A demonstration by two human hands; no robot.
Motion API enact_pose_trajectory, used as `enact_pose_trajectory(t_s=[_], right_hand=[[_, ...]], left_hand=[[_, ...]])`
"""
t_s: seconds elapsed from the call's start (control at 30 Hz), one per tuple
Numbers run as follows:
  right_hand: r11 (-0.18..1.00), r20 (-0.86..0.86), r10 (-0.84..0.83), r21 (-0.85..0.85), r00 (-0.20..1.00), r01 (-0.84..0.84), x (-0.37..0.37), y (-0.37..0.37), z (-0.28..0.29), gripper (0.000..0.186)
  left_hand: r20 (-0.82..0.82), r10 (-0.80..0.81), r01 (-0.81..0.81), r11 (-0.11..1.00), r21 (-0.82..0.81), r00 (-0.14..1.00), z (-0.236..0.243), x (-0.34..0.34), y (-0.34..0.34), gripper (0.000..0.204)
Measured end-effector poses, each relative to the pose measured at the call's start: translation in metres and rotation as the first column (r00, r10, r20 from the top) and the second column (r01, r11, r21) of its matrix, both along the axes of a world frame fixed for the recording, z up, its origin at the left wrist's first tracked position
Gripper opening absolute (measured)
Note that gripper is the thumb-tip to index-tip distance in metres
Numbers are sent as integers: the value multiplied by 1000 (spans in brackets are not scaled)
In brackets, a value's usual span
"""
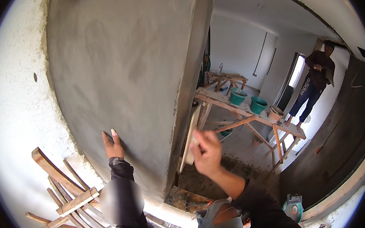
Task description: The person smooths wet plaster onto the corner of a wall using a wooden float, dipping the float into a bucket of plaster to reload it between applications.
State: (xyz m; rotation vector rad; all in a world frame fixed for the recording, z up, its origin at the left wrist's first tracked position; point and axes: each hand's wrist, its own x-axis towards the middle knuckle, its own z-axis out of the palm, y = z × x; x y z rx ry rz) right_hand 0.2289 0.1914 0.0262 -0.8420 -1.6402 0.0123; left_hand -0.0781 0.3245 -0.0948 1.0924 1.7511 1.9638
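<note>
My left hand (114,147) rests against the grey, freshly plastered wall panel (124,71), fingers stretched and apart, holding nothing. To its right, at the panel's edge, my right hand (208,152) is closed around a long, pale wooden float (191,132). The float is seen nearly edge-on, tilted, alongside the narrow side face (193,49) of the plastered wall. My fingers hide most of its grip, and I cannot tell whether its face touches the plaster.
Wooden pieces (76,202) lean at lower left. Beyond the wall edge stands a plank scaffold (219,98) with a green bucket (237,96), another green bucket (258,104) and an orange bucket (275,114). A person (315,79) stands on its far end. Mortar lies on the floor (247,164).
</note>
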Motion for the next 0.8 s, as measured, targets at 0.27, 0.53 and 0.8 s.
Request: enact_pose_trajectory(t_s=[0.27, 0.53, 0.8], right_hand=[[969, 89, 86, 222, 992, -104, -32, 15, 92, 41], [994, 76, 107, 27, 991, -109, 16, 1, -91, 37], [980, 39, 153, 123, 987, -157, -24, 5, -4, 37]], left_hand=[[-27, -7, 6, 999, -51, 1000, 2, -1, -5, 89], [70, -43, 45, 998, -38, 997, 6, 10, -3, 91], [118, -66, 75, 995, -72, 991, -1, 2, 1, 91]])
